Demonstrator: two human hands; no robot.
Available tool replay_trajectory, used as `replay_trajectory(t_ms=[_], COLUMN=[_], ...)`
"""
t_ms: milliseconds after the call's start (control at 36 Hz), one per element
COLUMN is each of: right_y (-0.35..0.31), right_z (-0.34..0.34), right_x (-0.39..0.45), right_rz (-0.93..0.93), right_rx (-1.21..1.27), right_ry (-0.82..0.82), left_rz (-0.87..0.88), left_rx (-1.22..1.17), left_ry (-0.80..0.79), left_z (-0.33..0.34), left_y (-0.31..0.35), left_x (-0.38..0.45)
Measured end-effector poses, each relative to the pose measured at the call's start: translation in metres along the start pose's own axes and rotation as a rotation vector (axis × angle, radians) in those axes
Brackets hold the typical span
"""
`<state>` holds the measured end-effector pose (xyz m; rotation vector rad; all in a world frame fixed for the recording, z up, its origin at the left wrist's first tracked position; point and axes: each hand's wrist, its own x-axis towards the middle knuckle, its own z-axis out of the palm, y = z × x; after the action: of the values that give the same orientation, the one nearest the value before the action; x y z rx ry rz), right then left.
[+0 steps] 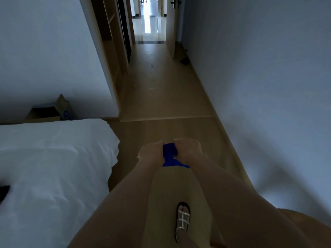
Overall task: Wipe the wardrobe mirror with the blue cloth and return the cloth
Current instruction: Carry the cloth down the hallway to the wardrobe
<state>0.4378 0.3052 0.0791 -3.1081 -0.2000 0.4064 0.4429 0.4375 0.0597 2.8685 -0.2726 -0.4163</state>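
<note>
The head camera looks down at two bare arms stretched out in front of the person. Both hands meet over the floor (161, 97), just beside the near right corner of the bed (53, 158).

The blue cloth (171, 155) is bunched up between the two hands. The left hand (151, 152) has its fingers curled round the left side of the cloth and grips it. The right hand (188, 148) has its fingers curled round the right side and grips it too. A bit of the cloth hangs down below the hands and sticks out to the right, under the right wrist.

The bed has a white sheet with soft folds. It fills the lower left part of the view. Behind the far edge of the bed, against the wall, stands an open cardboard box (52, 111).

One foot in a sandal (182, 221) with pale straps stands on the floor, low down between the arms.

The floor is light brown and runs on into a narrow hall. On the left side of the hall is a tall wooden wardrobe (114, 43) with open shelves. On the right side a door (171, 27) stands open. Past it, the floor is shiny and bright. The walls are pale, and the room is rather dim.
</note>
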Motion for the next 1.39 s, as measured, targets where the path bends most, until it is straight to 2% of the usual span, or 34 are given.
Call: replay_trajectory(t_ms=[139,500,639,917,1139,1389], right_y=[0.032,0.134,0.157,0.189,0.193,0.192], right_z=[-0.022,-0.091,-0.103,-0.127,-0.175,-0.216], right_x=[0.073,0.250,0.310,0.453,0.591,0.721], right_rz=[-0.032,-0.065,-0.086,-0.075,-0.086,-0.114], right_rx=[0.008,0.076,0.070,0.050,0.051,0.016], right_ry=[0.019,0.056,0.018,-0.027,0.012,0.013], left_rz=[-0.050,-0.043,-0.049,-0.016,-0.021,-0.020], left_rx=[0.005,0.074,0.083,0.095,-0.072,0.000], left_ry=[-0.001,0.029,-0.004,0.013,0.013,0.035], left_z=[-0.023,-0.098,-0.111,-0.133,-0.180,-0.232], left_y=[0.011,0.060,0.063,0.045,0.002,-0.031], left_x=[0.077,0.272,0.337,0.486,0.626,0.743])
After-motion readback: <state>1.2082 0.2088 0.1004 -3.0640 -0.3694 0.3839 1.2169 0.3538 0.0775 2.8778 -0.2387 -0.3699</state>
